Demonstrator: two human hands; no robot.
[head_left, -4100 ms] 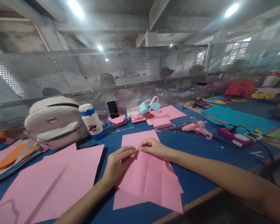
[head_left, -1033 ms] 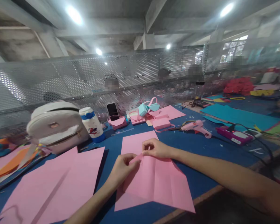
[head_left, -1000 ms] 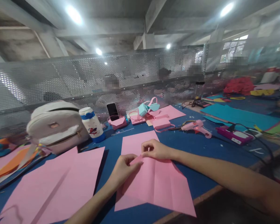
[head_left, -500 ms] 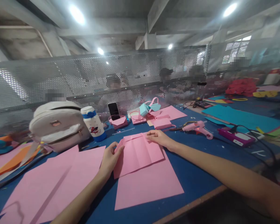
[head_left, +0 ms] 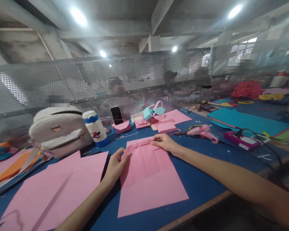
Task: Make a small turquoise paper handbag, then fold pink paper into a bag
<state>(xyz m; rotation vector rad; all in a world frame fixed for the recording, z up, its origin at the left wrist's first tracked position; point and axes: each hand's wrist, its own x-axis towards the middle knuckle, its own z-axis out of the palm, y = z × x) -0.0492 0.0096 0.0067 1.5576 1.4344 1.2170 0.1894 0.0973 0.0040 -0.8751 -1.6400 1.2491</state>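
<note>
A creased pink paper [head_left: 143, 162] with fold lines and a narrow folded strip along its far edge lies over a larger flat pink sheet [head_left: 151, 199]. At its left edge my left hand [head_left: 116, 164] grips it between thumb and fingers. My right hand [head_left: 164, 142] pinches the far right corner by the folded strip. Beyond the paper sit small folded pink paper boxes; the nearest pink box [head_left: 167, 126] is a little past my right hand. To the right of that hand lies a pink glue gun [head_left: 203, 131] with a red light on.
More pink sheets [head_left: 55, 189] cover the left of the blue table [head_left: 207, 175]. Behind them stand a pale backpack [head_left: 60, 131] and a bottle [head_left: 96, 130]. A phone [head_left: 117, 115] leans upright. At right are a purple device [head_left: 242, 140], cables and blue sheets [head_left: 248, 120]. A perforated metal screen [head_left: 86, 75] borders the back.
The creased paper's near edge has gone down closer against the sheet below, and its folded far strip stands up more. My hands have kept nearly the same places.
</note>
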